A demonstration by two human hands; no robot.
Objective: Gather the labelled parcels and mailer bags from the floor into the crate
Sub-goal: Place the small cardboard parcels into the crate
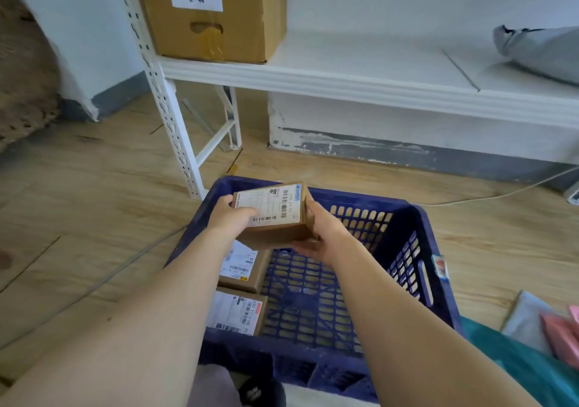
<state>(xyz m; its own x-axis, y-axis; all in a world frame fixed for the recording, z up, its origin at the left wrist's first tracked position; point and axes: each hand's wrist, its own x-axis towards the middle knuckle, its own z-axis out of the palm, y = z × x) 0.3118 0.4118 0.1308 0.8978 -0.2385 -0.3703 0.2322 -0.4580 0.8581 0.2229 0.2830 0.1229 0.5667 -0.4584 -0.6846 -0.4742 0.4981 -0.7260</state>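
Held a small labelled cardboard parcel (272,218) in the air over the far left part of the blue plastic crate (360,198), shipping label up, slightly tilted. Gripped its left end with the left hand (228,215), thumb laid across the label. Cupped its right end and underside with the right hand (322,234), fingers curled round the lower edge. Touched neither the crate wall nor anything inside it with the parcel.

Saw two more labelled cardboard boxes flat on the crate's perforated bottom along its left wall: one (242,268) directly below the held parcel, the other (238,312) just beside it at the crate's near left corner.

Spotted, on the wooden floor (78,218) to the right of the crate, a grey mailer bag (526,319) with a pink mailer bag (560,331) partly over it, and a teal sheet (517,359) at the crate's near right corner; could not tell what the teal sheet was.

Noted behind the crate a white metal shelf rack (344,77), one post just beyond the crate's far left corner. Noted on its shelf a large brown carton (213,27), above and left of the crate, and a bulging grey bag (539,52), above and right. Made out a white cable (501,192) on the floor beyond the crate's far right corner.
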